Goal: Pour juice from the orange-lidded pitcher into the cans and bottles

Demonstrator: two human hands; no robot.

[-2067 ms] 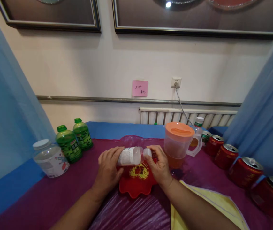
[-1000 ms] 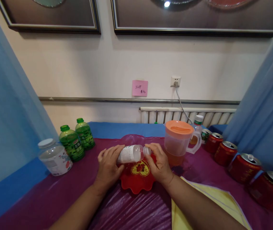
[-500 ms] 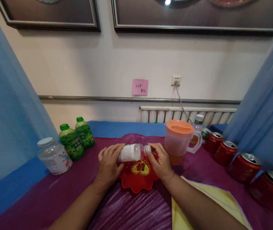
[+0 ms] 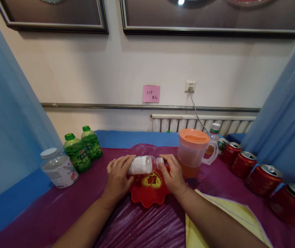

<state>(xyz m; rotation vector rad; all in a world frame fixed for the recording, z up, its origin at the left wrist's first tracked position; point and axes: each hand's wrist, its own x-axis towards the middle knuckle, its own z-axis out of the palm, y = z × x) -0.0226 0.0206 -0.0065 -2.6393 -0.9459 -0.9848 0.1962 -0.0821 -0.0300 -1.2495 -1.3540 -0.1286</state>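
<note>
Clear jar [image 4: 60,175]: white-lidded, upright, farthest left of the red tray [image 4: 149,199].
Green bottles [image 4: 77,156]: two, upright, left of the tray and farther back.
Left hand [image 4: 118,174]: wrapped around the body of the small bottle [image 4: 140,165], at the tray's left side.
Small bottle: white-labelled, held on its side above the back part of the tray, neck pointing right.
Tray: scalloped edge, yellow heart-like print, on the purple-covered tabletop [image 4: 129,224].
White cap [image 4: 160,161]: at the bottle's neck, above the tray's right half.
Right hand [image 4: 173,175]: thumb and fingers pinching the cap, at the tray's right side.
Pitcher [image 4: 192,153]: orange-lidded, brownish liquid low inside, right of the tray and farther back.
Yellow cloth [image 4: 199,229]: right of the tray and nearer, partly under the right forearm.
Red cans [image 4: 265,179]: four in a row, far right of the tray.
</note>
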